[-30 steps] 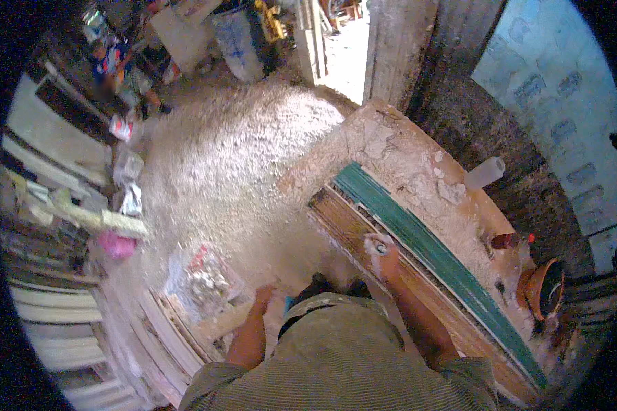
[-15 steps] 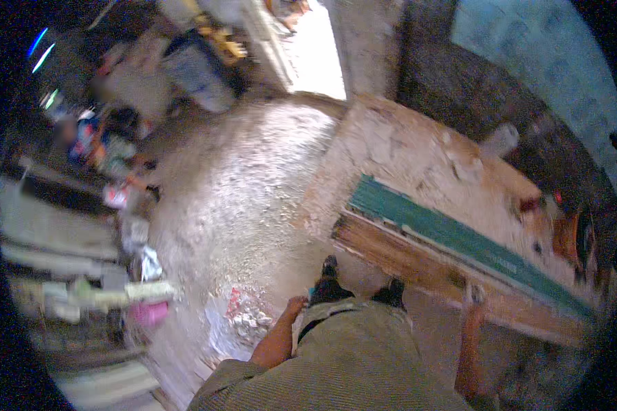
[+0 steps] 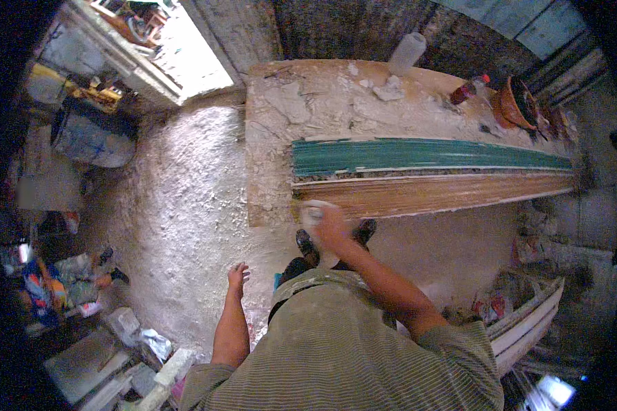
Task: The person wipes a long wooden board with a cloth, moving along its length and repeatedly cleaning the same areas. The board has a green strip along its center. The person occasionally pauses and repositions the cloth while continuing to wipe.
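Note:
A worktop (image 3: 271, 137) caked with pale dried material carries two long strips side by side: a streaked green one (image 3: 418, 154) behind and a brown, wood-coloured one (image 3: 432, 195) in front. My right hand (image 3: 332, 226) is at the left end of the brown strip, by the front edge. Its fingers are closed on a pale rounded object (image 3: 313, 211); motion blur hides its kind. My left hand (image 3: 238, 277) hangs beside me over the floor, fingers loosely apart, with nothing in it.
Towards the back of the worktop stand a cloudy plastic bottle (image 3: 407, 53), a bottle of dark red liquid (image 3: 469, 90) and an orange bowl (image 3: 515, 103). A barrel (image 3: 92, 140) stands left near the bright doorway. Another person (image 3: 72, 281) sits low at left.
My view has turned to the right, so the worktop now lies squarely ahead. My right hand has swept from the strip's right part to its left end.

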`<action>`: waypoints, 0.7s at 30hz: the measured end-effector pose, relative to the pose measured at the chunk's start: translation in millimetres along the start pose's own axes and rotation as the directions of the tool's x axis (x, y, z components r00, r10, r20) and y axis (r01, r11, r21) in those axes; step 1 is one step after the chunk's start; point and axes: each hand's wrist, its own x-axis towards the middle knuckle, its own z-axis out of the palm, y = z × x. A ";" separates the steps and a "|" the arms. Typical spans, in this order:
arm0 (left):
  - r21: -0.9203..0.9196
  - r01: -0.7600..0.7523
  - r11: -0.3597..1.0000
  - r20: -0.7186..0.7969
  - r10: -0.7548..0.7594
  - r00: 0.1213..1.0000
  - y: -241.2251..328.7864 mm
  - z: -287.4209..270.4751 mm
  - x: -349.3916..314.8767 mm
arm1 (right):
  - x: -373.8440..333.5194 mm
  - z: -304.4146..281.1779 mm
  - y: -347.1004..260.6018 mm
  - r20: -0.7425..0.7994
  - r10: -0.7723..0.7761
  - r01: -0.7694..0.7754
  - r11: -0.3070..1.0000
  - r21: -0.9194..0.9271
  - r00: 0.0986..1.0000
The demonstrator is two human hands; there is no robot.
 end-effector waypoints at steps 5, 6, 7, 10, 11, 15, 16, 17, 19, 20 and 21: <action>0.032 0.058 0.998 0.099 -0.060 0.993 -15.7 13.5 5.7 | -48.7 -217.8 82.8 -0.465 -0.029 -0.243 0.822 -0.515 0.885; 0.030 0.027 0.999 0.152 -0.031 0.988 -17.8 17.1 6.0 | -51.5 -259.6 96.7 -0.540 -0.031 -0.406 0.625 -0.667 0.841; 0.054 0.049 0.997 0.164 -0.057 0.985 -20.7 20.9 5.4 | -54.1 -294.4 106.1 -0.538 -0.151 -0.361 0.590 -0.723 0.830; 0.115 0.074 0.991 0.163 -0.093 0.982 -25.5 29.7 5.7 | -45.1 -337.7 108.9 -0.463 -0.115 -0.339 0.533 -0.776 0.879; 0.104 0.057 0.993 0.164 -0.074 0.984 -26.9 31.2 5.2 | -41.8 -330.2 102.6 -0.423 -0.028 -0.347 0.526 -0.777 0.906; 0.030 0.000 1.000 0.133 -0.004 0.991 -26.4 30.3 4.4 | -40.4 -184.7 69.9 -0.253 0.095 -0.229 0.786 -0.574 0.963; 0.040 0.016 0.999 0.102 -0.020 0.995 -26.3 28.7 2.8 | -40.6 -143.8 60.3 -0.226 0.039 -0.153 0.844 -0.514 0.973; 0.020 -0.007 1.000 0.116 0.005 0.993 -26.6 27.3 1.4 | -39.9 -102.6 50.7 -0.137 -0.075 0.008 0.899 -0.438 0.988; 0.045 0.007 0.999 0.140 -0.013 0.990 -28.6 25.2 -1.8 | -26.3 -32.6 31.2 -0.008 -0.108 0.104 0.971 -0.214 0.994; 0.071 0.021 0.997 0.141 -0.031 0.989 -30.0 25.6 -2.6 | -23.4 -10.4 20.6 0.092 -0.326 0.338 0.917 -0.213 0.941; 0.109 0.048 0.993 0.155 -0.065 0.986 -31.3 26.1 -3.4 | -14.9 5.6 11.4 0.160 -0.055 0.092 0.968 -0.234 0.986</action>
